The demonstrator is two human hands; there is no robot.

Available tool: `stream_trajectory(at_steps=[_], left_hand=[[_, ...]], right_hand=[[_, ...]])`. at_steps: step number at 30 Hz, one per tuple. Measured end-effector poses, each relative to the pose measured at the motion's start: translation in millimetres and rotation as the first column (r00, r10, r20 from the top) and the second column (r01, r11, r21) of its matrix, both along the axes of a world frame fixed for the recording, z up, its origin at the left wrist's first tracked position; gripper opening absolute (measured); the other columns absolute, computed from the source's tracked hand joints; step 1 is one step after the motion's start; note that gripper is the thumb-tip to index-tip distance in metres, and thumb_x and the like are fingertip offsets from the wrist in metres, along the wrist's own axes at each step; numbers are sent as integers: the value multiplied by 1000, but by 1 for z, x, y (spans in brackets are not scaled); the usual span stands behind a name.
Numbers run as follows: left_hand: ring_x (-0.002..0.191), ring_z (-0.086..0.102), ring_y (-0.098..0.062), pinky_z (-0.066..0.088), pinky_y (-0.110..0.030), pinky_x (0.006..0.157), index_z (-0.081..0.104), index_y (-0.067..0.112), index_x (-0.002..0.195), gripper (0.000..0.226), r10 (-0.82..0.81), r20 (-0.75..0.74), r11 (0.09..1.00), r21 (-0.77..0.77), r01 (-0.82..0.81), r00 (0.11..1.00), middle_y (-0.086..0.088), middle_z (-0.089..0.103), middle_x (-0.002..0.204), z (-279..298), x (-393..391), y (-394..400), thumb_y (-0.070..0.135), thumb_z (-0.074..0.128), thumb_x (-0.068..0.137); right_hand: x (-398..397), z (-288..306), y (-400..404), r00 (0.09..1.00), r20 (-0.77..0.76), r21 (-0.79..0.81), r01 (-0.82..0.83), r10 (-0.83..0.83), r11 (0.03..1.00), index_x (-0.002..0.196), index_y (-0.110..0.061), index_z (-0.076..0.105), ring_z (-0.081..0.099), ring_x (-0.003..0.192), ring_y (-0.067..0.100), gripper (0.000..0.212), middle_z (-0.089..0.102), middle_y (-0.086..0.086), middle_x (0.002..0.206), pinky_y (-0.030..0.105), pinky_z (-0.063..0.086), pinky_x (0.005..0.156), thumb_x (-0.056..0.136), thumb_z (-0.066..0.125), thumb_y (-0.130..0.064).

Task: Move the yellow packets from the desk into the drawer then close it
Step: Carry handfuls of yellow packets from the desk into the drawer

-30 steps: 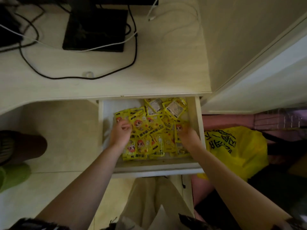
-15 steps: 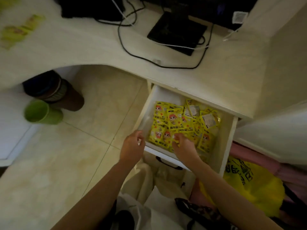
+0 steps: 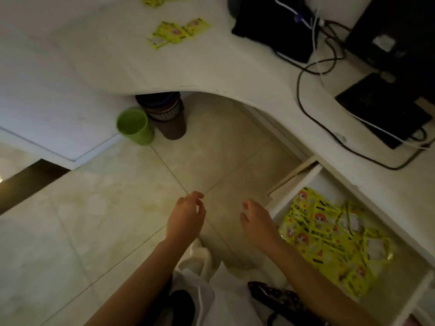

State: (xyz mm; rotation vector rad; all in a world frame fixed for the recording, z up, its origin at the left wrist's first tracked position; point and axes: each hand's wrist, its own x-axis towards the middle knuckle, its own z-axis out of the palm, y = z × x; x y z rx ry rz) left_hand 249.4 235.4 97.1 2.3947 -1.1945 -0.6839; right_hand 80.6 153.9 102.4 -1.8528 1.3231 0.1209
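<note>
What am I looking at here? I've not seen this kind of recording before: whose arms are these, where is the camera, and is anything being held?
The camera sits on a person's head, looking down, so the two bare arms are their own. The left hand and right hand hang over the floor with loosely bent fingers, holding nothing. At lower right an open drawer holds a heap of yellow packets. More packets on the desk lie on the pale desk, near black electronics and cables. A green cup stands on the floor.
</note>
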Motion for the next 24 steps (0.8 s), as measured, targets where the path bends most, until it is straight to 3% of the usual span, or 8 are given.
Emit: stream_trajectory(at_steps=[5, 10, 17, 24], left_hand=[[92, 56, -9, 46, -20, 78, 55, 23, 121, 26, 30, 57, 999, 26, -32, 998, 2, 65, 109, -1, 93, 3, 23, 50, 95], [95, 58, -13, 48, -24, 77, 56, 22, 120, 26, -2, 110, 1000, 23, -1, 994, 1, 66, 107, 3, 171, -18, 22, 49, 95], [93, 57, -15, 47, -27, 74, 57, 22, 116, 24, 40, 119, 999, -35, -36, 992, 2, 66, 101, 12, 246, -86, 24, 48, 94], [99, 59, -18, 49, -31, 81, 59, 20, 115, 24, 95, 119, 993, -80, -86, 988, 0, 66, 105, 16, 298, -175, 23, 51, 93]], right_hand=[[86, 4, -16, 1000, 3, 0, -26, 26, 1000, 134, -10, 45, 54, 117, 19, 38, 53, 7, 133, 28, 44, 93, 97, 41, -20], [160, 11, -42, 999, 27, -49, -28, 29, 998, 131, -7, 48, 54, 118, 21, 37, 55, 9, 131, 32, 46, 97, 96, 43, -17], [242, 23, -111, 996, 40, -127, -80, 86, 989, 133, -10, 47, 54, 116, 22, 38, 56, 8, 129, 30, 44, 94, 97, 42, -21], [311, 32, -208, 986, 23, -181, -160, 167, 970, 134, -9, 48, 55, 119, 27, 40, 57, 11, 131, 34, 43, 97, 97, 44, -22]])
